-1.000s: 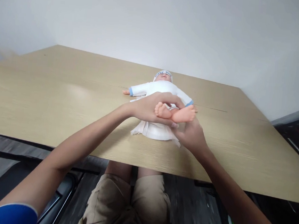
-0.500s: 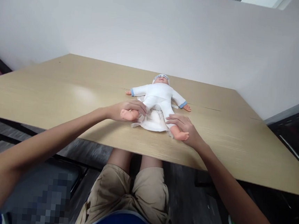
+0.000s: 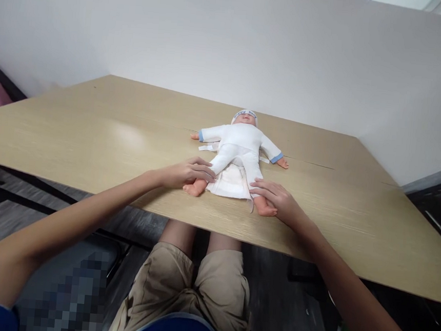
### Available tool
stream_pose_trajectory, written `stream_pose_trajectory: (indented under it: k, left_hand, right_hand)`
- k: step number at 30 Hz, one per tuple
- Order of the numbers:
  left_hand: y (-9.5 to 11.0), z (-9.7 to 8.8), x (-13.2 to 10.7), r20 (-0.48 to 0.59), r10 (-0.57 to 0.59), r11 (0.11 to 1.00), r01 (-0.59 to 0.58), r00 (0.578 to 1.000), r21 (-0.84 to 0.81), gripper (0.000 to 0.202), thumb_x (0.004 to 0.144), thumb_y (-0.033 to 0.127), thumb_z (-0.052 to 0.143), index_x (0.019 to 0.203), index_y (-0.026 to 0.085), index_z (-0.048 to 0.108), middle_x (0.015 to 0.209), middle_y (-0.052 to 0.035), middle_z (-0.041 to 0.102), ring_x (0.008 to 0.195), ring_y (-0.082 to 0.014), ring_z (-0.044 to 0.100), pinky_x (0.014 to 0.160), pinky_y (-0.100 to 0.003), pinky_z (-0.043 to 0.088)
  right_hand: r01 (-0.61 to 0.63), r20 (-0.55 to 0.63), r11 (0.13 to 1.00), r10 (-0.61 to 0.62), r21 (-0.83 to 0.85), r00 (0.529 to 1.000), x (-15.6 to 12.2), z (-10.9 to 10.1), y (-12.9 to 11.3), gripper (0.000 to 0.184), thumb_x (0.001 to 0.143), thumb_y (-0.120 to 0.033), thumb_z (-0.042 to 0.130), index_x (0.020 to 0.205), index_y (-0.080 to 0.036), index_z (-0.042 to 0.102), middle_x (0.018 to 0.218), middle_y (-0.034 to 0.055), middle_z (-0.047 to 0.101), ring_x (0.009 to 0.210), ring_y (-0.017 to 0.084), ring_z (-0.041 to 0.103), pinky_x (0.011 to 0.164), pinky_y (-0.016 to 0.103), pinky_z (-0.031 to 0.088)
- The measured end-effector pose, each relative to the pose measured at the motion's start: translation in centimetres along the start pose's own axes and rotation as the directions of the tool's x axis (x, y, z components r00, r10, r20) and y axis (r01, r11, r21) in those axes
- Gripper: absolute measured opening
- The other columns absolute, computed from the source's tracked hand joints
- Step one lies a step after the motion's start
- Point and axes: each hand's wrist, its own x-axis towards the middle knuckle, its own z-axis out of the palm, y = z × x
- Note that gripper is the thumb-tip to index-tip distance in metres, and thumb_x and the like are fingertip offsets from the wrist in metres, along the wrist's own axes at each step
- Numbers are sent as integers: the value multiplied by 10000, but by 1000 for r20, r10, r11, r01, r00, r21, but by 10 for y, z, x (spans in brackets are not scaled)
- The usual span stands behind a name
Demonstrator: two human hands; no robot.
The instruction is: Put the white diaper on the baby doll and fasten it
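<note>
A baby doll (image 3: 242, 136) in a white suit with blue cuffs and a white headband lies on its back, feet towards me. Beneath its hips and between its legs is a spread-out white diaper (image 3: 231, 183), with side tabs showing by the waist. My left hand (image 3: 192, 173) is closed over the doll's lower leg just above the foot on the left. On the other side, my right hand (image 3: 274, 197) grips the other lower leg near the ankle. Both thumbs are mostly hidden.
The doll lies near the front edge of a wooden table (image 3: 133, 106) that meets a pale wall (image 3: 216, 41). My legs are under the table edge. A dark chair (image 3: 68, 270) stands at lower left, and a dark object (image 3: 436, 210) at right.
Both of the doll's legs have come down closer to the table, with my hands lowering along with them. The diaper's left tab now shows more clearly. The view has shifted slightly.
</note>
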Motion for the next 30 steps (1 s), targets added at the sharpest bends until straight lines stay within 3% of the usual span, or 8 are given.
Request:
stream_pose_trajectory:
  k: [9, 12, 16, 19, 21, 24, 27, 30]
  left_hand:
    - [9, -16, 11, 112, 1, 999, -5, 994, 38, 493, 1083, 166, 486, 1462, 323, 759, 1543, -66, 720, 1410, -326, 574, 1234, -553, 409]
    - [21, -16, 16, 124, -50, 996, 41, 991, 76, 420, 1133, 288, 453, 1423, 279, 758, 1477, -80, 728, 1300, -326, 586, 1203, -522, 399]
    - [32, -2, 21, 53, -163, 970, 150, 985, 190, 532, 980, 619, 755, 1348, 235, 751, 1308, -108, 731, 1121, -333, 547, 1107, -494, 427]
    - [34, 10, 24, -7, -181, 948, 177, 983, 263, 476, 957, 544, 772, 1304, 221, 733, 1286, -119, 710, 1077, -327, 529, 1074, -489, 426]
    - [35, 15, 27, -22, -187, 940, 186, 982, 287, 348, 988, 412, 710, 1277, 219, 722, 1264, -120, 705, 1053, -320, 536, 1055, -488, 424]
    - [35, 17, 33, -39, -210, 940, 212, 977, 266, 218, 1029, 320, 617, 1194, 219, 717, 1196, -111, 716, 1032, -314, 551, 1032, -490, 423]
    - [33, 13, 40, -96, -230, 953, 244, 968, 179, 221, 1098, 350, 534, 1107, 217, 710, 1112, -92, 726, 1013, -298, 574, 1043, -505, 424]
    - [28, 4, 50, -187, -279, 959, 285, 942, 6, 279, 1124, 417, 516, 1065, 218, 702, 1088, -78, 707, 1018, -281, 609, 995, -468, 472]
  right_hand:
    - [-31, -52, 968, 45, 249, 998, 11, -6, 1, 466, 1146, -220, 418, 1336, -328, 830, 1440, 30, 802, 1467, 263, 690, 1291, 546, 535]
    - [-99, -38, 959, 113, 266, 993, 13, -8, -11, 360, 1156, -322, 503, 1360, -320, 800, 1423, 33, 808, 1462, 282, 692, 1303, 550, 516]
    - [-177, 10, 969, 178, 172, 984, 14, -10, -32, 398, 1081, -510, 688, 1412, -297, 748, 1488, 83, 767, 1483, 346, 667, 1257, 568, 541]
    - [-182, -13, 983, 182, -5, 983, 16, -1, -51, 613, 987, -601, 796, 1482, -253, 693, 1515, 164, 726, 1493, 410, 641, 1207, 604, 562]
    - [-196, -66, 973, 189, -124, 980, 18, 12, -63, 617, 997, -582, 791, 1484, -220, 682, 1489, 204, 714, 1474, 425, 641, 1178, 605, 571]
    - [-264, -180, 937, 225, -229, 958, 23, 31, -74, 347, 1091, -397, 662, 1360, -191, 735, 1393, 214, 728, 1398, 402, 675, 1124, 557, 585]
    - [-339, -264, 910, 276, -238, 924, 31, 39, -73, 256, 1107, -248, 550, 1222, -195, 773, 1220, 176, 762, 1214, 363, 731, 1021, 496, 597]
    - [-413, -353, 900, 344, -141, 870, 46, 31, -60, 255, 1114, -286, 537, 1154, -214, 779, 1101, 129, 741, 1002, 309, 730, 885, 429, 589]
